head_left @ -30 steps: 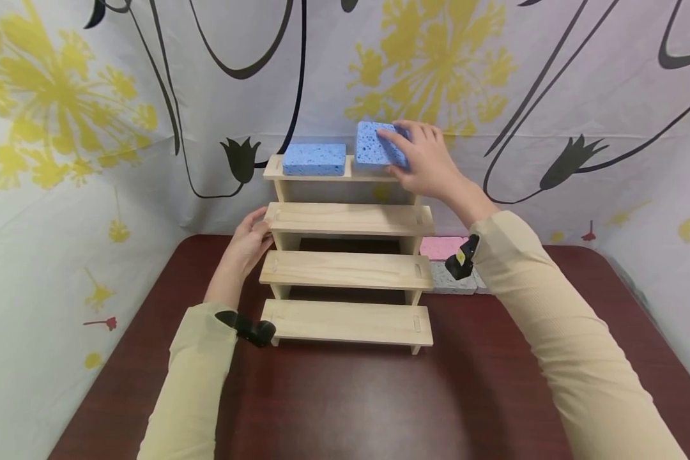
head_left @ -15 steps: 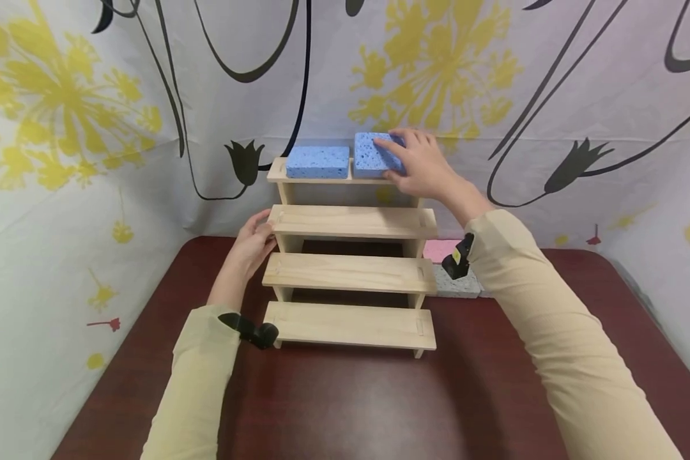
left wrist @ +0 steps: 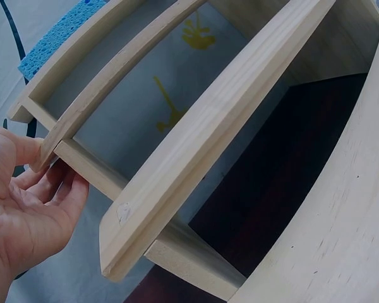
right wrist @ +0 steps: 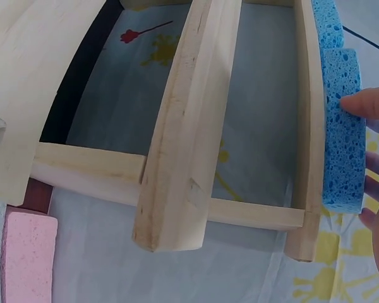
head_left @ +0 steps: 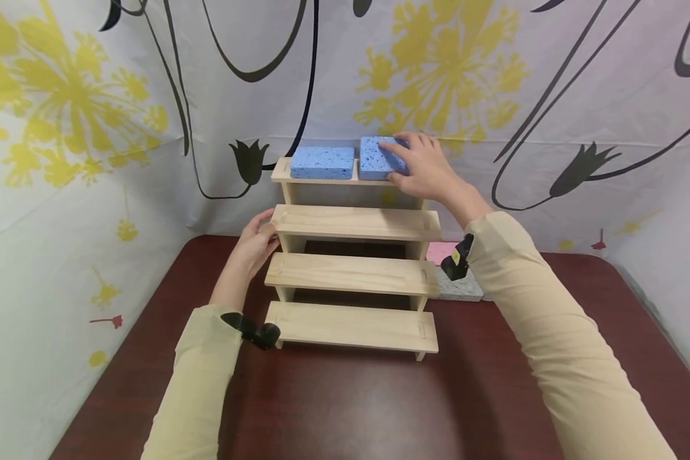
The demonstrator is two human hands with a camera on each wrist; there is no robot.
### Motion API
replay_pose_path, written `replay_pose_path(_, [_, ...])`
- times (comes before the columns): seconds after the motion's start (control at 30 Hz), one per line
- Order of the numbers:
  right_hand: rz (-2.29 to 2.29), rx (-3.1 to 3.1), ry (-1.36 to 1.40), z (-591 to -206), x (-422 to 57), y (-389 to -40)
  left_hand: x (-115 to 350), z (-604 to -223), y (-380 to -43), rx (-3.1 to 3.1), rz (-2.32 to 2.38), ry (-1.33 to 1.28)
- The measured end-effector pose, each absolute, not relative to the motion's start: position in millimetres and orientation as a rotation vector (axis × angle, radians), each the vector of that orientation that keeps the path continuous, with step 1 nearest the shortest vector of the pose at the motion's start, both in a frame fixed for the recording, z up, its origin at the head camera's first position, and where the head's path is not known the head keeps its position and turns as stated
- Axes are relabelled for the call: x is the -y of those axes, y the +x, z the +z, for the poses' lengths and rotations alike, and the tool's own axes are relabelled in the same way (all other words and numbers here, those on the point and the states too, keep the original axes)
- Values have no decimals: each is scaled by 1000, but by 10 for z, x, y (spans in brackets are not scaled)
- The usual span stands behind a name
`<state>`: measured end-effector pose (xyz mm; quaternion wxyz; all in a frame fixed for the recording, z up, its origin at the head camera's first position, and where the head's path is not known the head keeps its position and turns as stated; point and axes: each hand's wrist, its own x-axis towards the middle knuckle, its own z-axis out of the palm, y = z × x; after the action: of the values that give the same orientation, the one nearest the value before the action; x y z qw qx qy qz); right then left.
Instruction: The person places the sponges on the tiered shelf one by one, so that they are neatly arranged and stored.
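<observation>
Right sponge (head_left: 374, 160) on top board (head_left: 280, 169) of rack (head_left: 351, 220), right part. Long side runs along board, left end facing left sponge (head_left: 322, 163), narrow gap between. Right hand (head_left: 428, 169) grips its right part, thumb and fingers curled round. Left sponge flat, long axis likewise along board. Left hand (head_left: 254, 246) pinches left end of second board down. Pink sponge (head_left: 437, 253), grey sponge (head_left: 460, 289) right of rack.
</observation>
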<state>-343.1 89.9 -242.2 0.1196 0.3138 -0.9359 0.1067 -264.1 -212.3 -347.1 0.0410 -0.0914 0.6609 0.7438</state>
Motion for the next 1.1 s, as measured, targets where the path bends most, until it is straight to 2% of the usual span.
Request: replay_pose_path(1.1, [409, 2783, 957, -2537, -887, -3550, 2130, -3463, -2638, -2045, 2262, -301])
